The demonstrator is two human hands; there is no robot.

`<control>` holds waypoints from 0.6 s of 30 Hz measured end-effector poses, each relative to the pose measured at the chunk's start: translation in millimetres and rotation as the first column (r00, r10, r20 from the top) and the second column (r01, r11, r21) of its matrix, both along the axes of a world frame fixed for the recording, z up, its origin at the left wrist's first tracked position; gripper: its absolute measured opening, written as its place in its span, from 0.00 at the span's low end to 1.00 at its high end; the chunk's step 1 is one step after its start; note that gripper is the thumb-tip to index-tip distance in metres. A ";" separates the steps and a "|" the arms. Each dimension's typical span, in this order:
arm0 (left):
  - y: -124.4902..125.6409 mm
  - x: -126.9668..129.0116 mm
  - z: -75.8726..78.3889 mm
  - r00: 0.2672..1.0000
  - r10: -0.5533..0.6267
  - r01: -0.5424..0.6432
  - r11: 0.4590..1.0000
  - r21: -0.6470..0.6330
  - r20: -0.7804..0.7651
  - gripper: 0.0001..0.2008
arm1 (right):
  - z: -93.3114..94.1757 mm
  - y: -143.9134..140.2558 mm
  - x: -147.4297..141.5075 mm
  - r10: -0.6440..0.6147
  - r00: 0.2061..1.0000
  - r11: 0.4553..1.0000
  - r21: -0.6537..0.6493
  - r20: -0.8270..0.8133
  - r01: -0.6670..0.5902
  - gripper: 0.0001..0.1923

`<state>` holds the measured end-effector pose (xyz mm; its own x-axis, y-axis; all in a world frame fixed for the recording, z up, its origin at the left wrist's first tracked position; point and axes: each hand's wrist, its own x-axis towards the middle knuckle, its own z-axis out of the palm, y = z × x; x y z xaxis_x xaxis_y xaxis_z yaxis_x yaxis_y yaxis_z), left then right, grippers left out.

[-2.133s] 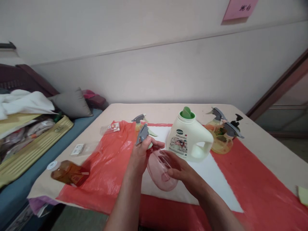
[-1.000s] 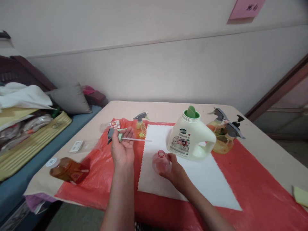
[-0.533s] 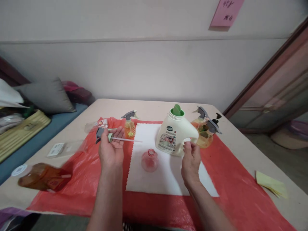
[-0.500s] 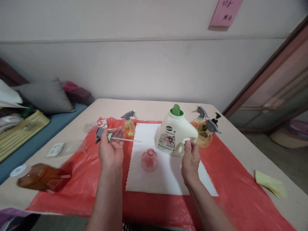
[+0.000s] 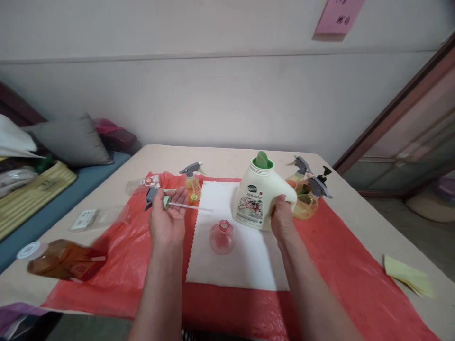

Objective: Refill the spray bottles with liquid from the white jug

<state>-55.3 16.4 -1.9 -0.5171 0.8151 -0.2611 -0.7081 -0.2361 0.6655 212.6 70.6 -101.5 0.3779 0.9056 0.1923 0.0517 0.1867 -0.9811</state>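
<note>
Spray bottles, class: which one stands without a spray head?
The pink bottle on the white sheet: it stands uncapped, while the other spray bottles carry grey spray heads.

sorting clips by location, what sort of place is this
Probably a room in a home: a grey cushion lies on what looks like a bed or sofa, beside a table bearing a pale jug.

On the sheet (image 5: 234, 275) before you, the bottle (image 5: 222, 240) stands in front of the jug (image 5: 250, 208), to its left.
</note>
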 end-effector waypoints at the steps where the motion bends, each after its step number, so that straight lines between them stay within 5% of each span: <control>1: 0.2 -0.3 -0.3 1.000 0.002 -0.002 1.000 0.004 -0.003 0.14 | 3.4 -0.7 1.1 -0.012 1.000 1.000 0.003 -0.008 0.012 0.45; 5: 0.6 -0.2 -1.3 1.000 0.023 -0.023 1.000 0.010 -0.012 0.14 | 34.3 -15.9 8.6 -0.060 0.978 0.995 0.087 0.201 0.043 0.48; 11: 0.0 0.0 -0.5 1.000 0.005 -0.005 1.000 0.006 0.005 0.14 | 97.6 -50.0 21.7 -0.110 0.819 0.986 0.168 0.564 0.016 0.57; 15: -0.9 -0.3 1.1 0.999 0.031 -0.031 1.000 0.004 0.010 0.13 | 118.5 -69.3 34.0 -0.041 0.573 0.998 0.056 0.819 -0.008 0.60; 18: -1.7 -0.2 2.1 0.999 0.038 -0.038 0.999 0.003 0.018 0.14 | 119.7 -79.4 41.0 -0.086 0.327 0.995 0.097 0.941 -0.015 0.59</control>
